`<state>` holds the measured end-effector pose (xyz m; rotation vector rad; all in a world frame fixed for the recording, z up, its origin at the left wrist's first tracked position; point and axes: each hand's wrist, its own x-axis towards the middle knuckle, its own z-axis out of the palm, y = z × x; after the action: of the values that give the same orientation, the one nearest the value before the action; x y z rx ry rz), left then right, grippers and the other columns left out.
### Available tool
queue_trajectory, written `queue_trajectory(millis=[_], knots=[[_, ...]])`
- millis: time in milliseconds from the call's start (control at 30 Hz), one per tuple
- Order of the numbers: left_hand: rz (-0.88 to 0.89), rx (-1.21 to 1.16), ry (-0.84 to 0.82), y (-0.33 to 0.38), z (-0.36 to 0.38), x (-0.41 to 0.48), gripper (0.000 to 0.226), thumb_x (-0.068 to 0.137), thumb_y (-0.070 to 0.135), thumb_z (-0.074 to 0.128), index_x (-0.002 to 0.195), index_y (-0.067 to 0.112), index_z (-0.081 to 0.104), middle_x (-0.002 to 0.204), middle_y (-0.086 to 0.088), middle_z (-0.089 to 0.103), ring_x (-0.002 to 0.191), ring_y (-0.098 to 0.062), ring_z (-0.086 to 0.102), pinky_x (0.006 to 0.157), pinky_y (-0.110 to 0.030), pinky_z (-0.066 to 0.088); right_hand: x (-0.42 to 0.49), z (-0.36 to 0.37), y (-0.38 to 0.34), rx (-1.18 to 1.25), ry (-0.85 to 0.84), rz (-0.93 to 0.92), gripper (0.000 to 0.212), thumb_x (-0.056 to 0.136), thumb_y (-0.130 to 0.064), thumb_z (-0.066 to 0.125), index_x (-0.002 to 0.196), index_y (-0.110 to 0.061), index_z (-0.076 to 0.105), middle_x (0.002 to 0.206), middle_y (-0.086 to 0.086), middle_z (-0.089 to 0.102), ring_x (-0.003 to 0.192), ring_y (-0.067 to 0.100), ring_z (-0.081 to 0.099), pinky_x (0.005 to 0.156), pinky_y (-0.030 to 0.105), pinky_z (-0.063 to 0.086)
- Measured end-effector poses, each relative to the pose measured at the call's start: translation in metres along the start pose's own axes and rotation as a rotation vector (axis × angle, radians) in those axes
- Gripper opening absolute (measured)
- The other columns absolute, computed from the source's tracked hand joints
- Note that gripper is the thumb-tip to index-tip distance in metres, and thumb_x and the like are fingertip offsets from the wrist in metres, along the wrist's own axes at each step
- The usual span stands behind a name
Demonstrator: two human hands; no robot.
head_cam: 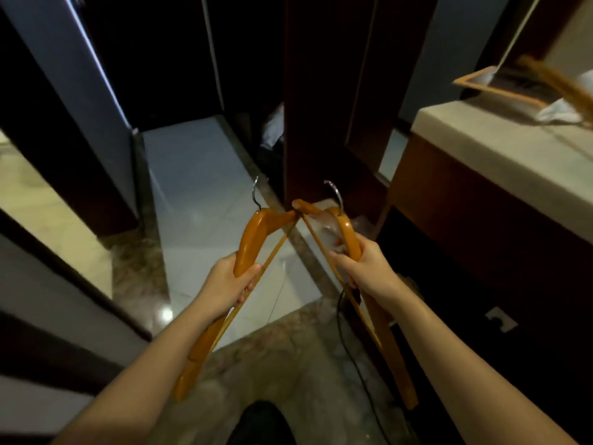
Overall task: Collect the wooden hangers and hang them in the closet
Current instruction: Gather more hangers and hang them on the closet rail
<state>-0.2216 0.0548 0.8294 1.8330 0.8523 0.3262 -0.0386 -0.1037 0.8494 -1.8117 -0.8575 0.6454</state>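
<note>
Wooden left hanger (253, 239) is sitting in the left grip (231, 281), fingers curling around its arm and bar, above the tiled floor (199, 187). Its far tip is touching the right hanger (351, 236), which the right grip (365, 268) is clasping likewise. A dark wooden panel (321, 91) is rising behind them, and a pale-topped table (481, 149) is standing rightmost.

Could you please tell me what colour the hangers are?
Orange-brown hangers, best in the head view.

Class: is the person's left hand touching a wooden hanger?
Touching. Head view shows the left hand gripping the left hanger, fingers curled round it.
</note>
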Motion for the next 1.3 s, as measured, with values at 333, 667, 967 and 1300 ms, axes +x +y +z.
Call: queue_trajectory(millis=[333,667,967,1300], knots=[[-0.374,-0.028,-0.141,-0.124,-0.008,0.024,0.011,0.095,0.026,0.05,0.089,0.017,0.053,0.068,-0.003,0.055,0.051,-0.01,0.052,0.044,-0.016,0.043,0.038,0.084,0.093,-0.012,-0.119,0.404,0.011,0.087,-0.024,0.061,0.095,-0.016,0.061,0.076,0.009,0.058,0.069,0.02,0.058,0.061,0.028,0.049],[-0.762,-0.04,-0.175,-0.211,-0.03,0.037,0.016,0.093,0.021,0.054,0.096,0.006,0.059,0.069,-0.007,0.059,0.057,-0.016,0.056,0.052,-0.023,0.046,0.067,0.093,0.155,-0.146,-0.207,0.828,0.011,0.086,-0.02,0.064,0.078,-0.014,0.059,0.064,0.002,0.052,0.057,0.014,0.05,0.051,0.023,0.041],[-0.887,-0.027,-0.233,-0.227,-0.026,0.107,0.021,0.094,0.016,0.05,0.112,0.007,0.053,0.092,-0.013,0.062,0.082,-0.024,0.062,0.062,-0.025,0.048,0.139,0.056,0.209,-0.296,-0.243,1.031,0.02,0.084,-0.024,0.063,0.096,-0.008,0.066,0.072,0.005,0.058,0.063,0.017,0.054,0.052,0.023,0.038],[-0.975,0.006,-0.042,-0.201,-0.024,0.226,0.016,0.092,0.016,0.053,0.107,0.011,0.056,0.084,-0.006,0.059,0.074,-0.016,0.059,0.057,-0.021,0.042,0.319,0.042,0.213,-0.294,-0.369,0.993,0.019,0.089,-0.018,0.057,0.108,-0.016,0.058,0.085,0.008,0.06,0.069,0.019,0.055,0.061,0.028,0.045]])
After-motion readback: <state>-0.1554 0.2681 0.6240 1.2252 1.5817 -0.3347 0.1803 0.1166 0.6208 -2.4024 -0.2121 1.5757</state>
